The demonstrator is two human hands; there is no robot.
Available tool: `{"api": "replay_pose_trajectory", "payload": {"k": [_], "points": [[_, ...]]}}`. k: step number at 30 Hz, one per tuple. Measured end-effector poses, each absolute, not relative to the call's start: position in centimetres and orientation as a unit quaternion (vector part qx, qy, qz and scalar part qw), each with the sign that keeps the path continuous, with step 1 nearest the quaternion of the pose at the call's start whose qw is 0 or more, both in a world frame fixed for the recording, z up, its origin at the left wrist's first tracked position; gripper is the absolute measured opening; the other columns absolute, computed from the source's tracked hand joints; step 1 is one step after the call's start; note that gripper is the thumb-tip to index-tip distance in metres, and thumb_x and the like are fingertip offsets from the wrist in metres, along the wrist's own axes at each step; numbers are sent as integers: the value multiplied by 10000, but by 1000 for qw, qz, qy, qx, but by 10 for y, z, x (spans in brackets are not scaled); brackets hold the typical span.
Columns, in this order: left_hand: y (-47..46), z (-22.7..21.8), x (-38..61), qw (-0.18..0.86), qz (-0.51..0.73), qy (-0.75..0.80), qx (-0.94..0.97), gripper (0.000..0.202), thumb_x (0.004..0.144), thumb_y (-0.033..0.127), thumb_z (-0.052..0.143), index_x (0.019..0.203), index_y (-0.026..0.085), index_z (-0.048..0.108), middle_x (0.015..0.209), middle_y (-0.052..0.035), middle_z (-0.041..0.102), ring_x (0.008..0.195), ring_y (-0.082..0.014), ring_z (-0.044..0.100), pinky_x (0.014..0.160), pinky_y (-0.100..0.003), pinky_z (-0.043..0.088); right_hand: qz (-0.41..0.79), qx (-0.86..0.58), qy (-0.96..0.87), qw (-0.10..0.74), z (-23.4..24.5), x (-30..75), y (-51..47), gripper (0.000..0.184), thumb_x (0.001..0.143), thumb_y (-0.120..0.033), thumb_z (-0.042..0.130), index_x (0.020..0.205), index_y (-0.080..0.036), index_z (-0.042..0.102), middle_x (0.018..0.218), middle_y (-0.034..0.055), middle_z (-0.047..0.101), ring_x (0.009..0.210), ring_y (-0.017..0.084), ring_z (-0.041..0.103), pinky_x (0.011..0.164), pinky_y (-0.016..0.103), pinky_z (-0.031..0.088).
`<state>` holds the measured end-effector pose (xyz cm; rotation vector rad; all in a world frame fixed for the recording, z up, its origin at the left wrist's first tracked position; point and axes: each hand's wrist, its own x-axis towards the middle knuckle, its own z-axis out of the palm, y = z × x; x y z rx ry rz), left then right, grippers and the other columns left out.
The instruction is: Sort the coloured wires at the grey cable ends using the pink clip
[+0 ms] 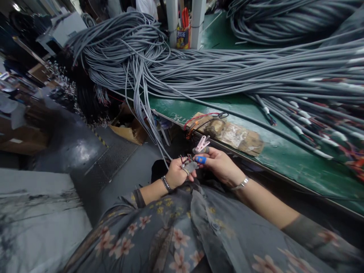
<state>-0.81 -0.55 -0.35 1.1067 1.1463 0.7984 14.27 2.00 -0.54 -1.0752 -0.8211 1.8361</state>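
Close to my body, my left hand [178,173] is closed around the ends of several grey cables [159,140], which run down to it from the bench. Thin dark and reddish wires [186,158] stick out between its fingers. My right hand [214,161] meets the left at these wire ends, thumb and forefinger pinched together on them. A blue wrap covers its thumb, and grey finger covers show on both hands. A pink clothes peg [202,143] sits beside the right fingertips, just at the bench edge. What exactly the right fingertips grip is too small to make out.
A large bundle of grey cables [199,72] lies across the green bench [179,110], with stripped ends at the right. A taped cardboard piece [236,134] lies near the bench edge. Below stands an open cardboard box [125,131]. White posts [198,24] rise behind.
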Motion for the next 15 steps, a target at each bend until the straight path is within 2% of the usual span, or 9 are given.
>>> {"api": "replay_pose_trajectory", "payload": {"k": [12, 15], "points": [[-6, -7, -7, 612, 386, 516, 459, 561, 592, 704, 665, 583, 163, 522, 473, -2, 555, 358, -82, 496, 356, -194, 346, 711, -461, -291, 443, -8, 138, 17, 382, 401, -234, 897, 676, -189, 636, 604, -27, 659, 493, 75, 510, 471, 194, 409], [-7, -9, -9, 603, 415, 510, 452, 551, 623, 690, 658, 584, 158, 525, 482, -5, 570, 356, -78, 495, 356, -190, 351, 733, -451, -246, 446, -12, 140, 22, 347, 437, -271, 889, 680, -196, 652, 598, -36, 631, 526, 81, 538, 486, 183, 442]]}}
